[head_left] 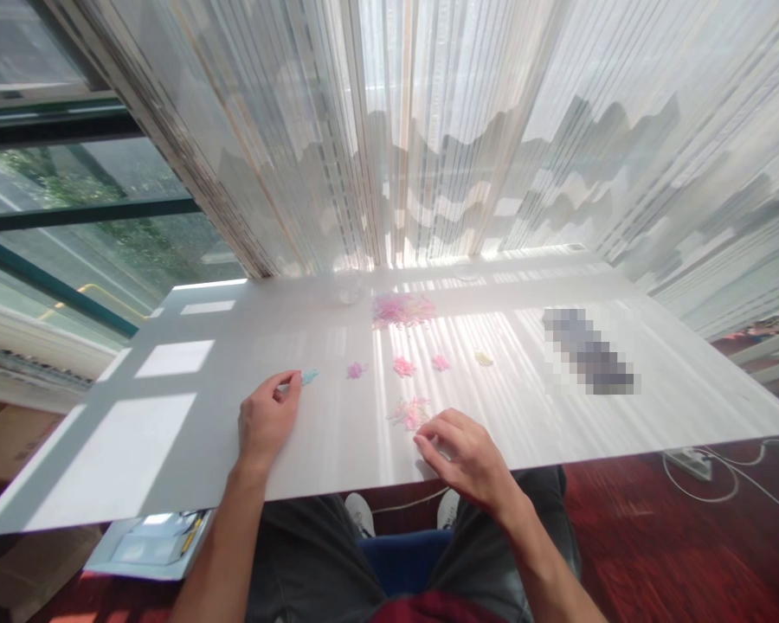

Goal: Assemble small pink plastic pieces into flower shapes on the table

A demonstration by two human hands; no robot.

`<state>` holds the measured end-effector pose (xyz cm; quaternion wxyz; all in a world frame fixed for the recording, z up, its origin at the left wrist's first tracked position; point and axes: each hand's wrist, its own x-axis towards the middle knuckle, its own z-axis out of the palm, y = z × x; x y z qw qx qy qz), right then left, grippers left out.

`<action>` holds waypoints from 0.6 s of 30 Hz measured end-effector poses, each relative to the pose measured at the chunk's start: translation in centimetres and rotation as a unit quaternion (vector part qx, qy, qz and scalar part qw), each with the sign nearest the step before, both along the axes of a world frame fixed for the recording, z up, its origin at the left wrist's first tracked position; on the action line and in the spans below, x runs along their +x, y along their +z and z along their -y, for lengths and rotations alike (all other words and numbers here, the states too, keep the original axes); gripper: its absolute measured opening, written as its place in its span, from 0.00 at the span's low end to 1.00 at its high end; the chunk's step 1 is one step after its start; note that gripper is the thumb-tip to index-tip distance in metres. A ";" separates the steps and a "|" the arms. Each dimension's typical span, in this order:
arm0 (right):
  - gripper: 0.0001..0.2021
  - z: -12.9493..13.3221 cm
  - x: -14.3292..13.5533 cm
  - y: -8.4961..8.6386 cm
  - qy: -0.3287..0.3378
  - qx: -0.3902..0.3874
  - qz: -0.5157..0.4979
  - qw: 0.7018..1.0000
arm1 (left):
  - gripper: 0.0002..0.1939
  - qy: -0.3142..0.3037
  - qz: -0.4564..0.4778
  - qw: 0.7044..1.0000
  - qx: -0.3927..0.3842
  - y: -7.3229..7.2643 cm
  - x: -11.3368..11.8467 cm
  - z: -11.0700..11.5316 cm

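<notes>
My left hand [269,420] rests at the left of the white table, thumb and fingertips pinched together at the edge of a small light-blue pile [310,376]. Whatever is between those fingertips is too small to make out. My right hand [464,450] is bent over the near side of a loose mixed pile [412,414] of thin pink, yellow and white pieces. Its thumb and forefinger come together by that pile, and what they hold, if anything, cannot be seen. Small sorted piles lie in a row: purple [356,370], deep pink [403,366], light pink [441,362] and pale yellow [483,356].
Behind the row spreads a larger mixed pink-purple heap [402,309]. A clear container [349,285] stands at the back, and a clear round lid-like piece [468,275] lies further right. A blurred-out dark object [589,350] is on the right. Sheer curtains [428,130] hang behind the table [525,433].
</notes>
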<state>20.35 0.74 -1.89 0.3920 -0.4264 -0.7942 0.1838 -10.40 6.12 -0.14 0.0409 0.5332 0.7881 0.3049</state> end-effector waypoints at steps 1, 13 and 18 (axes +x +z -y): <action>0.06 0.0 0.0 0.0 -0.001 0.000 0.001 1.000 | 0.19 -0.002 0.003 1.000 0.000 0.0 0.0 0.0; 0.07 0.0 -0.2 0.1 -0.033 0.004 -0.001 0.999 | 0.17 -0.077 0.061 0.991 0.086 1.0 1.8 1.6; 0.07 -0.1 -0.2 0.2 -0.080 0.002 -0.017 0.997 | 0.10 -0.287 0.067 0.954 0.047 1.0 6.5 4.5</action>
